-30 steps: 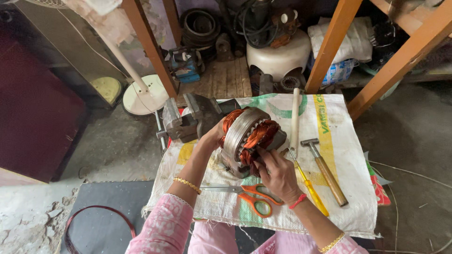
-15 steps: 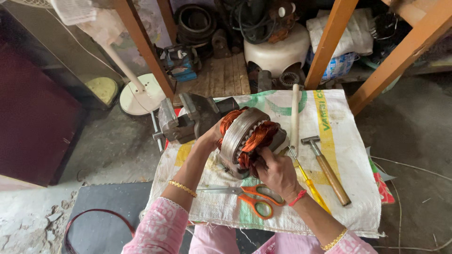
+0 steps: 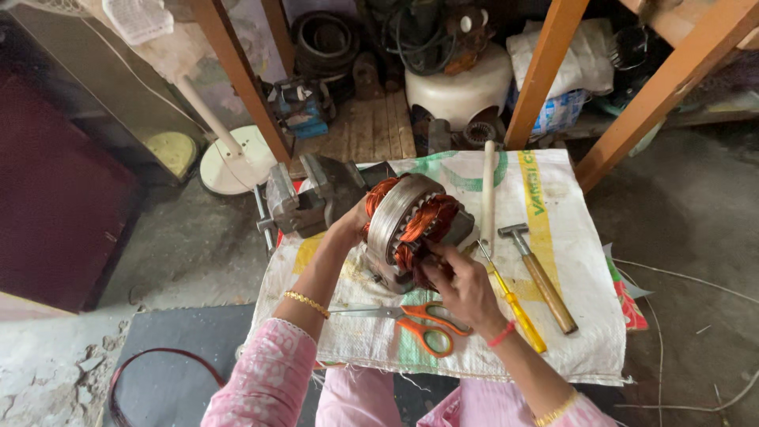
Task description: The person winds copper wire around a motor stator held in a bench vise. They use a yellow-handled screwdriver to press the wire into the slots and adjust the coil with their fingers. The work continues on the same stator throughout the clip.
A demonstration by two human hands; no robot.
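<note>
- Centrally, a round grey metal motor stator with copper-orange windings (image 3: 413, 229) stands on edge on a white woven sack with green and yellow printed bands (image 3: 553, 237).
- Left hand (image 3: 352, 224) grips the stator's far side; right hand (image 3: 462, 285) has fingers pressed into the windings.
- Orange-handled scissors (image 3: 411, 320), a yellow-handled screwdriver (image 3: 518, 308), a wooden-handled hammer (image 3: 541, 277) and a pale wooden stick (image 3: 489, 194) lie just beside.
- Grey bench vise (image 3: 308, 198) sits at the sack's left corner.
- Blue-printed white bag (image 3: 561, 111) sits behind, between orange wooden legs.

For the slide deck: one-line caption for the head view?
Both hands, left and right, work a copper-wound motor stator on a woven sack.
</note>
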